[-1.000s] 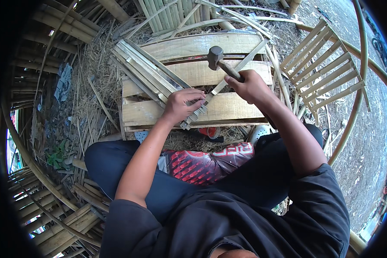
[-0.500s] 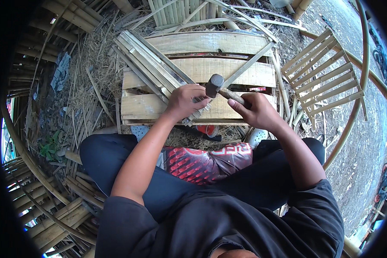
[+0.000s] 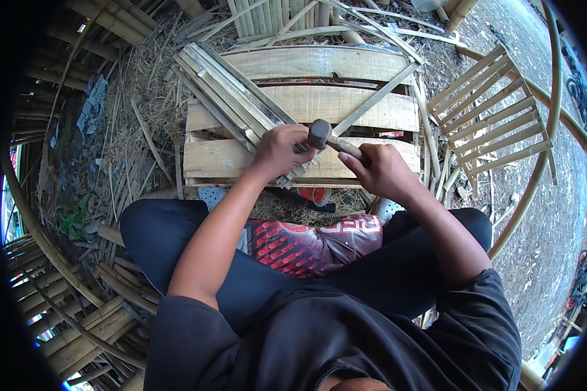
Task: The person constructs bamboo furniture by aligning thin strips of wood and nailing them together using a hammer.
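My right hand [image 3: 386,171] is wrapped round the wooden handle of a hammer [image 3: 319,134], its dark metal head over the lower ends of some bamboo strips. Close beside that head, my left hand [image 3: 279,153] has its fingers pinched together. The hammer head partly covers the fingertips, so what they hold, if anything, I cannot make out. A slanting bundle of bamboo strips [image 3: 223,98] runs from under my left hand to the upper left. It lies on a low bench of wide wooden planks [image 3: 346,104]. A single strip [image 3: 378,98] slants up to the right from near the hammer.
A slatted bamboo panel [image 3: 492,120] stands at the right, beside a curved pole [image 3: 554,85]. Another slatted panel [image 3: 274,18] lies beyond the bench. Shavings and scraps [image 3: 143,85] cover the ground at the left. A red round container [image 3: 314,195] sits below the bench's near edge.
The hammer and my right hand have shifted slightly toward me and to the left. The hammer head now sits closer to my left fingertips. My left hand has barely moved.
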Tool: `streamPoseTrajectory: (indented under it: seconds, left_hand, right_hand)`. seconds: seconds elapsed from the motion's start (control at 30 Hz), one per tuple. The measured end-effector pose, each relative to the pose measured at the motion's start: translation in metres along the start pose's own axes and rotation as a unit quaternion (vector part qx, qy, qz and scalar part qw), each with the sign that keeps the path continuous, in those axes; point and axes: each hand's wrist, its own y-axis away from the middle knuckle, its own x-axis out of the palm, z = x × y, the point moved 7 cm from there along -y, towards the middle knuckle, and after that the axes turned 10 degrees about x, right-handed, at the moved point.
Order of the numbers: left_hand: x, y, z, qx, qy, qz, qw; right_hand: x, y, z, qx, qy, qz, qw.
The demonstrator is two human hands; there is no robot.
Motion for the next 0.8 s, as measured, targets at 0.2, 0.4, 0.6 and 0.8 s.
streamPoseTrajectory:
  seconds: [0.2, 0.4, 0.6, 0.8]
  left_hand:
    - [0.002, 0.003, 0.005, -0.052, 0.011, 0.02, 0.998]
    - [0.005, 0.003, 0.007, -0.02, 0.008, -0.005, 1.0]
    - [0.004, 0.006, 0.009, -0.028, 0.019, 0.004, 0.999]
    - [0.001, 0.0, 0.001, -0.051, 0.006, 0.013, 0.999]
  right_hand:
    - [-0.008, 0.006, 0.01, -0.032, -0.002, -0.014, 0.999]
    - [-0.006, 0.006, 0.004, -0.025, 0.035, -0.012, 0.999]
    - [-0.012, 0.009, 0.013, -0.049, 0.023, -0.029, 0.998]
    - [-0.016, 0.01, 0.018, -0.061, 0.013, -0.043, 0.997]
